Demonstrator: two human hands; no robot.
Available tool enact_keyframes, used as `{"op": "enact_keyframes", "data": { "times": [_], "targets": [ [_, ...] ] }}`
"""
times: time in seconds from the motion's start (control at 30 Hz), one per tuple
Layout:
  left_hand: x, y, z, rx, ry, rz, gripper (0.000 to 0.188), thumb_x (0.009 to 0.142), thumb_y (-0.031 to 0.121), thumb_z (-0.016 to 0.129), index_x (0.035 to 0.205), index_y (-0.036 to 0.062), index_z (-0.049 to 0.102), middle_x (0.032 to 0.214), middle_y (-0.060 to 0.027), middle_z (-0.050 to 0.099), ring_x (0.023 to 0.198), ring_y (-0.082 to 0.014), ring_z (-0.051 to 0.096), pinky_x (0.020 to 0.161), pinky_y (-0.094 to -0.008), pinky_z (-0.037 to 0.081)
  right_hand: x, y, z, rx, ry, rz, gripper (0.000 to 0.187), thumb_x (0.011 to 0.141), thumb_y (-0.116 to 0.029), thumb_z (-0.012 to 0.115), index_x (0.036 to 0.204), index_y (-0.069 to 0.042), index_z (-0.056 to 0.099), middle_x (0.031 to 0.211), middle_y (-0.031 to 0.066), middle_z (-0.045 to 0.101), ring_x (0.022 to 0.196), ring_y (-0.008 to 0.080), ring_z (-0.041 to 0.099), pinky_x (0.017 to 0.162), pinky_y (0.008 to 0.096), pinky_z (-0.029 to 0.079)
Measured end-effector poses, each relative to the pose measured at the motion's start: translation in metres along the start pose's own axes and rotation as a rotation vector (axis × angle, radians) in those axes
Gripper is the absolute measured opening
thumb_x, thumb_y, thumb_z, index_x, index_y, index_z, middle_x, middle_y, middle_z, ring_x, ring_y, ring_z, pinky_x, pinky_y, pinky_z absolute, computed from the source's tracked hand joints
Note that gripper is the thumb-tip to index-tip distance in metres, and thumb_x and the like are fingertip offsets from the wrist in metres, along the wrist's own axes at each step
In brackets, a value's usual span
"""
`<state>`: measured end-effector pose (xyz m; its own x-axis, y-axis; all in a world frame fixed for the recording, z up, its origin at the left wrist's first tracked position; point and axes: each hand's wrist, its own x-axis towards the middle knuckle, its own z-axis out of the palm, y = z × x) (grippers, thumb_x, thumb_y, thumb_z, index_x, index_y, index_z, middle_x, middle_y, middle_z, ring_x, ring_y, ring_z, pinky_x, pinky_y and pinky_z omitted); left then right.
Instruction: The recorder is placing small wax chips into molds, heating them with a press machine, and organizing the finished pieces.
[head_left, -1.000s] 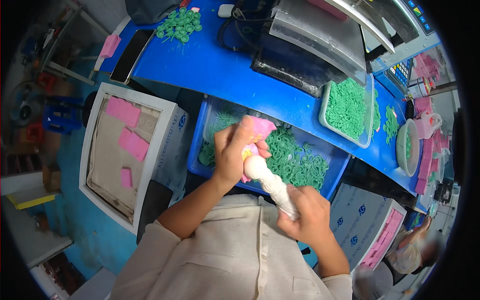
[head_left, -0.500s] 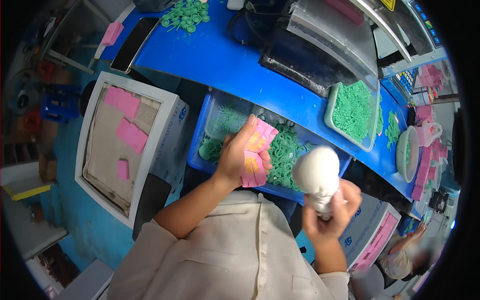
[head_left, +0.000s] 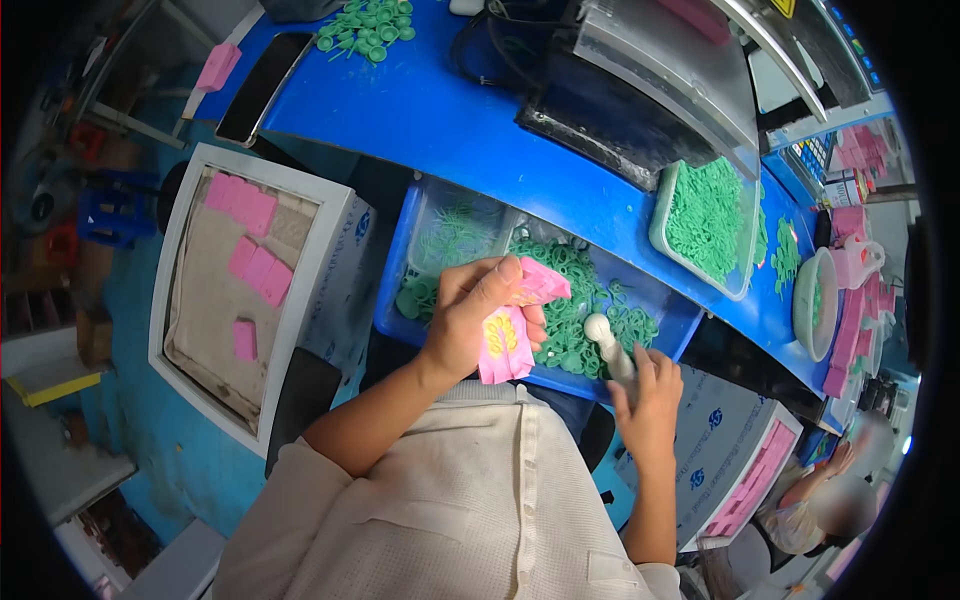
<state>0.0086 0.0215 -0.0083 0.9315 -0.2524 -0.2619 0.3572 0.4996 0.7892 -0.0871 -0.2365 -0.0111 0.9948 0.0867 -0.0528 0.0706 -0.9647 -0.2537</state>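
My left hand [head_left: 475, 315] is closed around a pink two-part mould [head_left: 505, 345] with a yellow leaf-like pattern on its faces. The upper block tilts away from the lower one, and my fingers cover part of both. To the right, my right hand [head_left: 648, 400] has a slender white stick with a round knob [head_left: 608, 348] between its thumb and fingers. The knob end points up over the blue drawer tray [head_left: 676, 330]. Loose green wax pieces [head_left: 565, 290] fill much of the tray beneath both hands.
On the blue tabletop [head_left: 400, 110] are a phone [head_left: 265, 88], green spoon-like pieces [head_left: 368, 30] and a clear box of green pieces [head_left: 705, 225]. A white-framed case with pink blocks [head_left: 258, 270] stands left. Another person [head_left: 795, 520] sits at far right.
My right hand has moved down and slightly left; the large white cloth pouch it held no longer shows, and a slender knobbed stick is there. The mould's upper block has tilted.
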Motion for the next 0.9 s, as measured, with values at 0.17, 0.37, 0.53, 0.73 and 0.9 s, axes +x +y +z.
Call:
{"op": "enact_keyframes", "data": {
  "times": [0.17,0.37,0.53,0.73,0.9],
  "targets": [
    [-0.006,-0.015,0.011,0.365,-0.074,0.156,0.033,0.094,0.029,0.061,0.095,-0.0035,0.064,0.079,-0.0124,0.066,0.071,-0.0153,0.065,0.067,-0.0281,0.053,0.030,-0.076,-0.019,0.672,0.126,-0.191,0.083,0.074,-0.023,0.081,0.138,0.005,0.037,0.128,0.0233,0.050,0.112,0.0377,0.051,0.092,0.0426,0.044],
    [-0.018,-0.005,0.020,0.835,-0.239,0.633,0.027,0.087,0.021,0.071,0.098,-0.0014,0.062,0.094,-0.0119,0.063,0.083,-0.0231,0.064,0.076,-0.0312,0.050,0.050,-0.071,-0.028,0.784,0.167,-0.247,0.041,0.073,-0.013,0.079,0.107,0.000,0.060,0.101,0.0136,0.062,0.090,0.0291,0.057,0.077,0.0365,0.047],
    [-0.025,-0.002,0.019,0.803,-0.273,0.512,0.028,0.086,0.020,0.072,0.102,0.0000,0.060,0.093,-0.0106,0.062,0.077,-0.0243,0.062,0.073,-0.0317,0.051,0.047,-0.068,-0.038,0.706,0.128,-0.288,0.033,0.072,-0.011,0.079,0.099,-0.001,0.062,0.092,0.0117,0.060,0.082,0.0264,0.057,0.072,0.0339,0.047],
    [-0.027,0.003,0.009,0.761,-0.350,0.396,0.026,0.086,0.017,0.071,0.102,0.0007,0.059,0.092,-0.0096,0.063,0.075,-0.0196,0.062,0.066,-0.0297,0.052,0.044,-0.066,-0.047,1.294,-0.148,-0.066,0.020,0.092,-0.015,0.065,0.102,0.002,0.060,0.096,0.0088,0.059,0.084,0.0162,0.056,0.075,0.0297,0.048],
    [-0.033,-0.004,0.014,0.549,-0.416,0.313,0.027,0.087,0.016,0.071,0.104,0.0015,0.056,0.094,-0.0101,0.063,0.078,-0.0156,0.063,0.063,-0.0265,0.053,0.042,-0.058,-0.035,1.342,-0.243,-0.070,0.021,0.099,-0.018,0.054,0.101,0.002,0.061,0.096,0.0078,0.057,0.086,0.0131,0.056,0.075,0.0253,0.046]
  ]
}}
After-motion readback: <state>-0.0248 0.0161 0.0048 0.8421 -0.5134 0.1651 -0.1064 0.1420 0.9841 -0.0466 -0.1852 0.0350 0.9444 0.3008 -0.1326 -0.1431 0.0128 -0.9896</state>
